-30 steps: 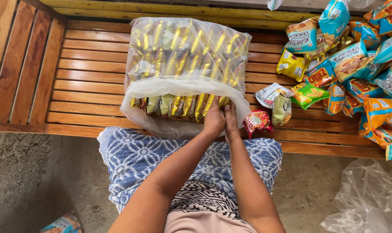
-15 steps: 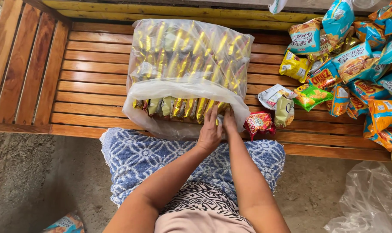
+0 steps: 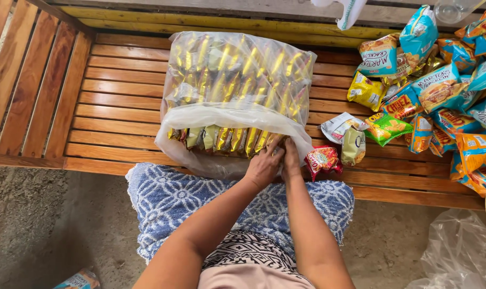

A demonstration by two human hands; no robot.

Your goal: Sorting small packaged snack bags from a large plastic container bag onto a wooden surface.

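Both hands, left [image 3: 263,167] and right [image 3: 291,159], side by side, fingers curled into bag [image 3: 237,80] mouth, gripping gold packets [image 3: 227,140] just ahead.

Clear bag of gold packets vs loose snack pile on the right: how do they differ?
The large clear plastic bag of gold packets holds uniform packets in neat rows; the loose pile of blue, orange and yellow snack bags is mixed and jumbled. The bag's packets are enclosed in plastic; the pile lies uncovered. Both hands, left and right, are at the bag's open edge; none touches the pile. Both rest on the slatted wooden bench.
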